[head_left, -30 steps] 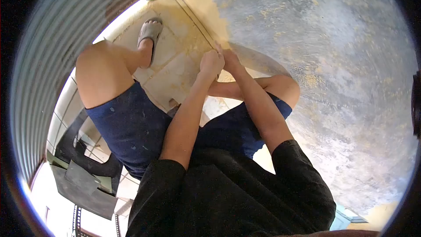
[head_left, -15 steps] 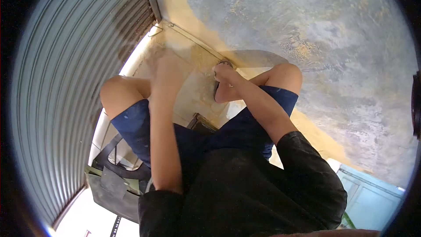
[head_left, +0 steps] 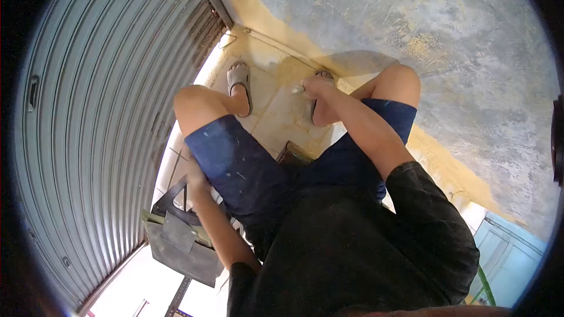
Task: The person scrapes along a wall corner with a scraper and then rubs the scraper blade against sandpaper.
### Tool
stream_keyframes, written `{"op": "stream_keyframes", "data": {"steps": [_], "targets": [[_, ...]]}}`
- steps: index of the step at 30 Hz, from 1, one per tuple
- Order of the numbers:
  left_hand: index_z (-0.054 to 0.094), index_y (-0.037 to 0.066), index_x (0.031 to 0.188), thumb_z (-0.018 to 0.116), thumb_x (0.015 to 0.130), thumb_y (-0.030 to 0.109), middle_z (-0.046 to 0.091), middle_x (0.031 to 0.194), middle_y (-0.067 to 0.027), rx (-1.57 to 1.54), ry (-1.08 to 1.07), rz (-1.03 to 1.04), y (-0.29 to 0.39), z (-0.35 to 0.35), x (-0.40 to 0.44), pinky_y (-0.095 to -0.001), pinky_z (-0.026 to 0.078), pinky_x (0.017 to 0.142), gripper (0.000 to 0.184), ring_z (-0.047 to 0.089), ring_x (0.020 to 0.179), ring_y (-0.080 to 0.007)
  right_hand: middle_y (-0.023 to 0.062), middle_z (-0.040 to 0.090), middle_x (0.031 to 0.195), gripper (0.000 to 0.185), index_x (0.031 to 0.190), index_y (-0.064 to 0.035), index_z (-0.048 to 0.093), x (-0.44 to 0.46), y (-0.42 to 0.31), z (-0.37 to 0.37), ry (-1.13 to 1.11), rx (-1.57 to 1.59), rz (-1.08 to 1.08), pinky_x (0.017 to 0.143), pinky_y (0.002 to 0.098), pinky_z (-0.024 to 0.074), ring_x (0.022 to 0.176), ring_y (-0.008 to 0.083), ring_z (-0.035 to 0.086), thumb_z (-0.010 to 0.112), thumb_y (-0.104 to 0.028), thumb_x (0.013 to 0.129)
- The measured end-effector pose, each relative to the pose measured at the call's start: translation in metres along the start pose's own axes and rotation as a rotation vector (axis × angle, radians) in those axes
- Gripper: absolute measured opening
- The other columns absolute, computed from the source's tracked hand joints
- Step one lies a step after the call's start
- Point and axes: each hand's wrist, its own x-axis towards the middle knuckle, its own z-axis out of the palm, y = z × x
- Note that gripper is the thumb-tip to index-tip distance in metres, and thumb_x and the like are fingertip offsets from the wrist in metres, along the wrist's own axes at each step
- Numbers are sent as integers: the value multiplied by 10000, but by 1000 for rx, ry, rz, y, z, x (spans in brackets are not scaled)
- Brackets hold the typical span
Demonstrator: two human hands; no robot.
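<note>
My right hand [head_left: 317, 87] is low between the knees, just over the right foot. Its fingers are drawn together, and a small pale thing, too small to name, shows at their tips. Beside the left thigh is my left hand [head_left: 195, 177], smeared by motion, so its fingers do not show clearly. It is nearest to a dark grey bag-like thing [head_left: 179, 246] with a black strap or handle [head_left: 170, 204]. A grey clog [head_left: 239, 76] is on the left foot, and a dark sandal [head_left: 324, 74] is on the right foot, partly hidden by the hand.
A ribbed metal shutter [head_left: 100, 111] rises on the left. On the right stands a grey, patchy wall [head_left: 458, 82] with a yellowish lower band. Between the thighs is a brown wooden edge [head_left: 292, 154] above the tiled floor [head_left: 273, 114]. A light blue panel [head_left: 511, 246] is at lower right.
My left hand has swung back from above the floor in front to beside the left thigh, uncovering the left foot. My right hand stays by the right foot. The view has shifted slightly.
</note>
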Motion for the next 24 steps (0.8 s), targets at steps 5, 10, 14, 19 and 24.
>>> {"op": "stream_keyframes", "data": {"steps": [5,10,14,19,24], "targets": [[220,-147,1429,281,1046,417,323,1494,-241,-1184,-612,356,119,11,-175,-451,226,1171,684,278,1416,-313,227,611,1201,306,1078,-102,679,21,0,3,-10,-89,22,945,494,457,1151,427,562,574,-136,792],[403,-63,1388,342,1034,407,485,1387,-200,-157,-13,277,-34,30,-40,-423,347,1106,592,472,1273,-321,238,630,1150,292,1040,-87,695,28,7,20,46,223,113,880,499,478,1081,418,594,585,-143,775],[354,-22,1434,355,1017,395,432,1441,-191,-793,-799,308,53,22,-108,-430,270,1131,590,389,1347,-304,252,630,1128,281,1007,-64,701,56,26,62,150,308,207,836,492,493,1049,419,606,597,-125,753],[346,-21,1443,351,1021,384,450,1426,-196,-1151,-548,176,16,33,-61,-437,288,1118,585,403,1336,-293,280,594,1181,308,1011,-31,693,82,51,75,47,-13,85,842,472,497,1075,435,588,616,-80,717],[325,-53,1437,382,1022,329,424,1446,-204,-548,-304,168,49,41,-118,-465,327,1106,567,437,1314,-310,244,628,1137,278,998,-23,697,76,50,90,433,-206,98,894,467,464,1092,355,574,579,-176,799]]}}
